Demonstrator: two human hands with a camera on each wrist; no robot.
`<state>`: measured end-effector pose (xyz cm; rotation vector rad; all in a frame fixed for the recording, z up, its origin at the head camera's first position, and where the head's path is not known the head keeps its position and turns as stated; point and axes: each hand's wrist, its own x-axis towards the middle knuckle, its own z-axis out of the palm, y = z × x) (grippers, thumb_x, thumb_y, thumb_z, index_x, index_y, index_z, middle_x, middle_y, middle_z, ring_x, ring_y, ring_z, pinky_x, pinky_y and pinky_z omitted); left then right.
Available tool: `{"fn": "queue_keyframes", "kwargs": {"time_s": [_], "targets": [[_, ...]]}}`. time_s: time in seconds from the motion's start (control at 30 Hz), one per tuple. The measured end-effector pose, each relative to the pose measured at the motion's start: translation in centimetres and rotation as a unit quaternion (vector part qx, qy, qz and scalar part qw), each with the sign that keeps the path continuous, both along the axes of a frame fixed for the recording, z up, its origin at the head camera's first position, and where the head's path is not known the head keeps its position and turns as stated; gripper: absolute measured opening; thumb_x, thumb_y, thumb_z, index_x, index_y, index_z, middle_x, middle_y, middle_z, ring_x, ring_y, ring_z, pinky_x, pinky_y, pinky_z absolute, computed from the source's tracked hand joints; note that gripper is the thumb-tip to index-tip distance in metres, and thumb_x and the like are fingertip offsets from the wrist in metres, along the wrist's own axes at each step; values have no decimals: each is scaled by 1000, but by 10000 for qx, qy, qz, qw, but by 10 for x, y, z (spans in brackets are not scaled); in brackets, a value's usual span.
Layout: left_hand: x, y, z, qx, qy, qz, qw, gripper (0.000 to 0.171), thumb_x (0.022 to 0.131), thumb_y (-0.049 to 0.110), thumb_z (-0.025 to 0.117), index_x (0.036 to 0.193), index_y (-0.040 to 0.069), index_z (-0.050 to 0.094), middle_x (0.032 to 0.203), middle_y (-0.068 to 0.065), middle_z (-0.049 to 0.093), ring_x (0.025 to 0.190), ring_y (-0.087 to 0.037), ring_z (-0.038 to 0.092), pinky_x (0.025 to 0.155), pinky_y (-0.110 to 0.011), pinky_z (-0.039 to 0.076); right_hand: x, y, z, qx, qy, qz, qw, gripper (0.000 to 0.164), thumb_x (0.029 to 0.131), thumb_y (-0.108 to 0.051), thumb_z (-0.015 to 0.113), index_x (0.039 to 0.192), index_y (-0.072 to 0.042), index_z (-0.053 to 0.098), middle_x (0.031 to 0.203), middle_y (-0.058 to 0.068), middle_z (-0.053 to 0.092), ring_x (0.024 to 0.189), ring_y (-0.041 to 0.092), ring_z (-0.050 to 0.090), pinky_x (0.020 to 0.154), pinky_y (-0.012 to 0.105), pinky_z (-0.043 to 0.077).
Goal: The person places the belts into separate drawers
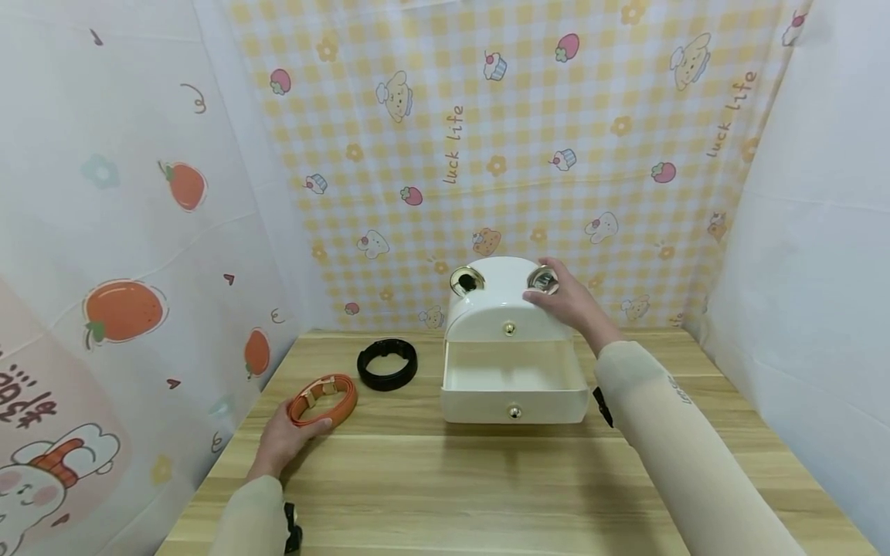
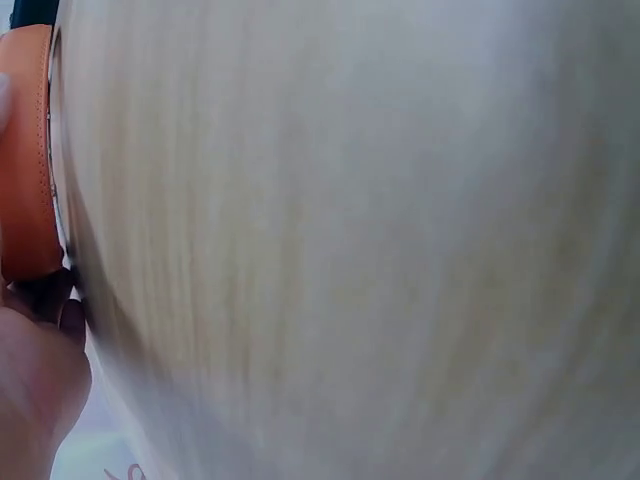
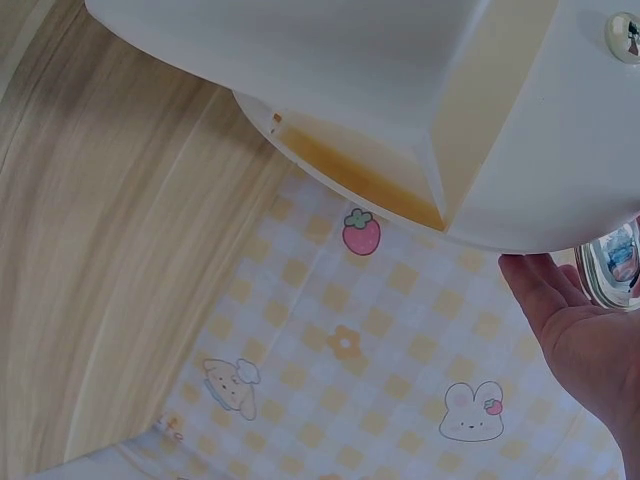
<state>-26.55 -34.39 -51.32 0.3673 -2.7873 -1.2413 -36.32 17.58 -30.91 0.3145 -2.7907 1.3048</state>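
A coiled orange belt (image 1: 341, 413) with a gold-coloured buckle is at the left of the table, and my left hand (image 1: 281, 439) grips its near left side, thumb along the front. In the left wrist view the orange belt (image 2: 28, 170) shows only at the left edge, beside the fingers. A white storage box (image 1: 504, 282) with a rounded top and two gold-rimmed round eyes stands at the centre right. Its lower drawer (image 1: 514, 407) is pulled out and the upper one is closed. My right hand (image 1: 573, 300) holds the box around its right eye (image 3: 612, 265).
A coiled black belt (image 1: 387, 381) lies just behind the orange one, left of the box. The wooden table (image 1: 417, 486) meets a yellow checked cloth (image 1: 431, 232) at the back, with pale cloths on both sides.
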Motion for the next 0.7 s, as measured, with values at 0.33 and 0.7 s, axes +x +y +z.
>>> {"fn": "queue_keyframes", "kwargs": {"time_s": [0.33, 0.7], "targets": [[5, 4, 9, -68, 178, 306, 9994, 108, 80, 61, 74, 146, -12, 29, 140, -36, 43, 124, -48, 45, 105, -59, 37, -2, 0, -2, -39, -14, 24, 10000, 79, 95, -38, 66, 157, -23, 20, 148, 27, 39, 130, 50, 41, 105, 64, 34], [8, 3, 16, 29, 447, 610, 9971, 106, 81, 57, 76, 147, -11, 28, 139, -35, 44, 127, -48, 44, 107, -58, 35, 0, 1, -1, -60, -10, 18, 10000, 79, 96, -39, 66, 158, -23, 19, 148, 28, 38, 130, 51, 40, 105, 65, 34]]}}
